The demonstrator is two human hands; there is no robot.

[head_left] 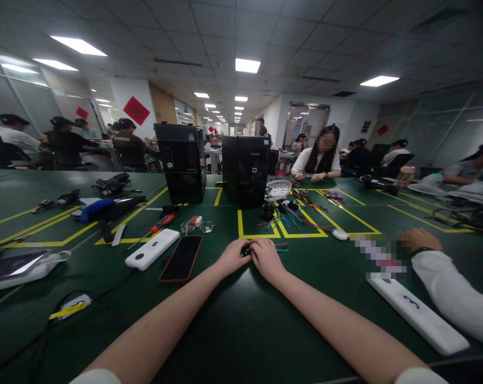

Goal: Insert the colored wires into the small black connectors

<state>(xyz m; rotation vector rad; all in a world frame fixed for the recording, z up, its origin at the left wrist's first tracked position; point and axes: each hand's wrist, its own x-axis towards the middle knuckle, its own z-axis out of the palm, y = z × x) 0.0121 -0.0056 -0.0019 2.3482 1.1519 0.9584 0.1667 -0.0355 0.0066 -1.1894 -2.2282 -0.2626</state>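
My left hand (234, 256) and my right hand (266, 258) meet over the green table, fingers closed around a small black part (245, 250), mostly covered by the fingers. Thin coloured wires (281, 247), red, blue and green, stick out past my right hand; whether they join the black part is hidden. Left of my left hand lies a phone (181, 259) in a brown case. Beyond my hands, a bundle of coloured wires with black connectors (270, 212) rests within yellow tape lines.
Two black computer cases (245, 170) stand at the back. A white power bank (152, 249), glasses (206, 227), a screwdriver (161, 223) and a cable (101, 296) lie left. At right are a white basket (278, 190), another power bank (419, 313) and a co-worker's sleeved arm (453, 290).
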